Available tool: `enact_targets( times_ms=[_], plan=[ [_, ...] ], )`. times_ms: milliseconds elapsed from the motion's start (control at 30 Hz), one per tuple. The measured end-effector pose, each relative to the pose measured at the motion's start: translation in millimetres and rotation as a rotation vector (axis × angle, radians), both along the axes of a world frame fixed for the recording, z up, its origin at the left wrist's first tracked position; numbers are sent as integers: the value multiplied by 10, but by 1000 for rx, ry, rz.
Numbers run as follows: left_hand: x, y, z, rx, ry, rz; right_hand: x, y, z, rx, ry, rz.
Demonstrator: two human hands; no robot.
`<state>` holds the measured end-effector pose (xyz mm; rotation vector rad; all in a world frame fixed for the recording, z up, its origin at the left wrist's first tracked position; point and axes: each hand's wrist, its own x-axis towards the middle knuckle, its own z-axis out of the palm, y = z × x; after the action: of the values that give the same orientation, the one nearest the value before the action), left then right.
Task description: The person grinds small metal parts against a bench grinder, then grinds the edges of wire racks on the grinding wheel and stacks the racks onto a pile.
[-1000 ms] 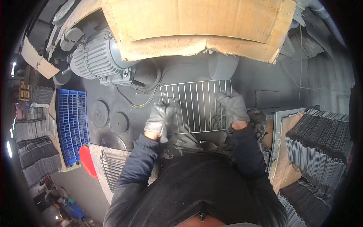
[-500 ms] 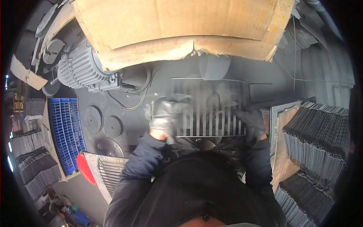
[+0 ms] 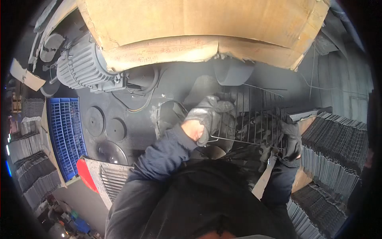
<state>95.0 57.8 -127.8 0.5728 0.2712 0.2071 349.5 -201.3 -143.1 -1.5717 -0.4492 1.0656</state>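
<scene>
A dark wire rack (image 3: pixel 248 140) of thin parallel rods is held up in front of my body, tilted, its lower edge nearer to me. My left hand (image 3: pixel 210 113), in a worn grey glove, is closed round its left side. On the opposite side, my right hand (image 3: pixel 291 141), in a dark glove, grips the lower right corner. Beyond the rack's far edge is a round grey wheel or drum (image 3: pixel 234 73); I cannot tell whether they touch. Camouflage-patterned cloth (image 3: pixel 254 123) shows through the rods.
Stacks of similar racks (image 3: pixel 334 143) stand at my right. A cardboard sheet (image 3: pixel 191 24) hangs over the far side. At left are a finned motor (image 3: pixel 81 65), a blue plastic grid crate (image 3: pixel 65 135), and a panel with a red corner (image 3: pixel 86 175) and a rack (image 3: pixel 113 183).
The rack has shifted to the right and changed its tilt. Both hands have moved right with it, the left one farther, and the left hand is now clearly closed on its side.
</scene>
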Motion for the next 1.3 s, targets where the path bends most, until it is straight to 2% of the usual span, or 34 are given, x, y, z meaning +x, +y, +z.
enact_targets(
  times_ms=[67, 100, 167, 200, 233, 300, 333, 367, 400, 467, 500, 600, 633, 700, 733, 767, 800, 833, 867, 900, 933, 1000, 1100, 1167, 1200, 1267, 1300],
  plan=[
    [-2, 93, -19, -4, 148, -25, -43, 31, 74, -102, -96, -18],
    [-36, 133, -20, -4, 224, -37, -253, 262, 114, 24, 25, -33],
    [-399, 354, -143, 658, 289, 47, -396, 747, 228, 349, -398, 196],
    [-516, 445, -19, 71, 576, 157, -426, 988, 244, 347, -545, 386],
    [-738, 548, -149, -76, 493, 198, -455, 1231, 259, 371, -690, 564],
    [-947, 735, -196, -133, 432, 229, -511, 1438, 195, 210, -517, 654],
    [-902, 752, -220, -121, 412, 207, -517, 1462, 77, 203, -598, 641],
    [-881, 768, -265, -113, 396, 190, -533, 1433, 83, 194, -510, 542],
    [-779, 752, -317, 113, 440, 60, -551, 1400, 90, 193, -422, 438],
    [-455, 556, -372, 148, 231, -51, -489, 997, 432, 177, 77, 53],
    [-224, 374, -326, -47, -20, -37, -421, 821, 507, 154, 328, -142],
    [301, 77, -669, 388, 6, -18, 78, 313, 452, -47, -552, 231],
    [337, 57, -843, 622, -24, 10, 213, 152, 432, -118, -844, 343],
    [111, 192, -412, 257, 37, -152, 97, 168, 427, -59, -673, 270],
    [-3, 257, -193, 78, 90, -213, -171, 478, 438, 76, -213, 87],
    [-237, 342, -191, 111, 211, -97, -358, 776, 438, 212, 248, -93],
    [-471, 426, -188, 147, 339, 19, -387, 992, 392, 310, -24, 191],
    [-705, 511, -185, 183, 468, 128, -542, 1213, 359, 233, -67, 320],
    [-978, 554, -154, 74, 443, 218, -700, 1432, 326, 164, -118, 455],
    [-1252, 595, -123, -32, 412, 309, -930, 1644, 322, -69, 58, 435],
    [-1475, 521, 29, 38, 548, 486, -1070, 1684, 281, 51, 277, 434],
    [-1783, 455, 210, 44, 621, 510, -1333, 1667, 177, 285, 715, 430],
    [-1755, 291, 294, 39, 630, 487, -1360, 1572, 112, 150, 606, 415],
    [-1700, 235, 77, 15, 612, 378, -1180, 1354, 23, 312, 635, 380],
    [-1529, 207, 26, -71, 633, 378, -1062, 1337, -37, 240, 455, 430],
    [-1177, 147, 18, -100, 522, 337, -973, 1175, 188, -104, 401, 262],
    [-1020, 140, -4, -145, 459, 349, -894, 1149, 306, -138, 357, 237]
  ],
)
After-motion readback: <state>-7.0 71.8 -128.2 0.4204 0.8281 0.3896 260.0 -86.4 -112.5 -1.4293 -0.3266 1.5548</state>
